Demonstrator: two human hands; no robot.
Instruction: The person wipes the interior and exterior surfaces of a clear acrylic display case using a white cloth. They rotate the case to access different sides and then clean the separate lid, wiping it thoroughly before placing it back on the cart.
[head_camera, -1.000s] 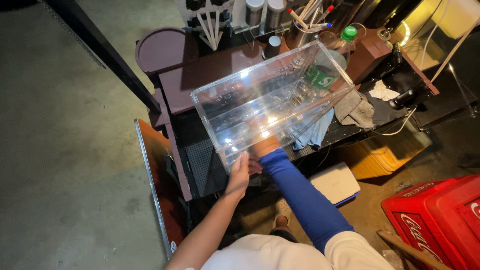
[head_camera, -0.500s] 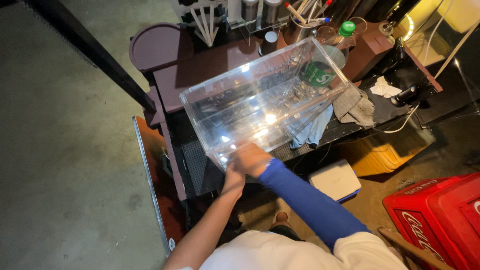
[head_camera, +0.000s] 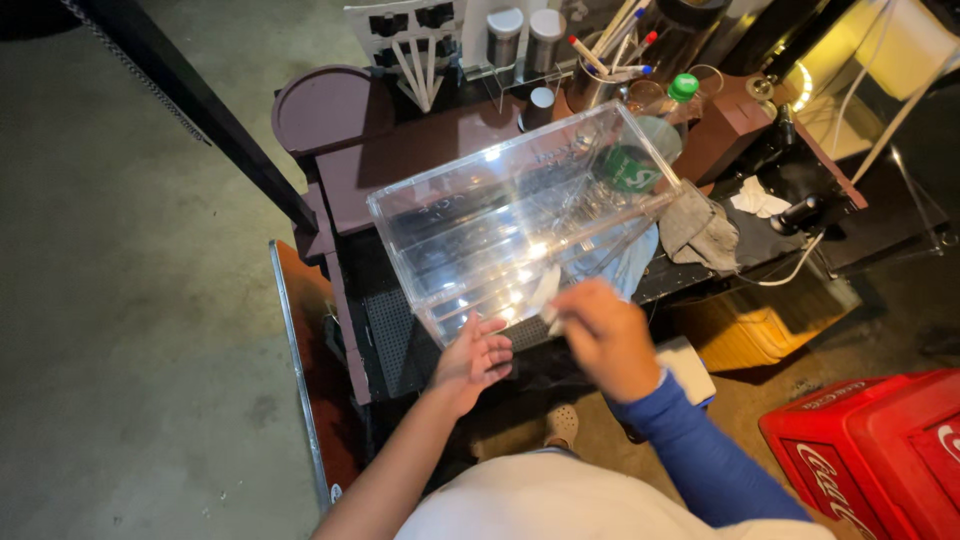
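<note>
One clear box (head_camera: 520, 225), two hands: left hand (head_camera: 472, 358), right hand (head_camera: 605, 335).

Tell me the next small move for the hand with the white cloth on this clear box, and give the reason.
Probably press the white cloth back against the near wall of the clear box and wipe along it. The right hand pinches the cloth at the box's near lower edge, while the left hand braces the same edge, so the box looks steadied for wiping.
</note>
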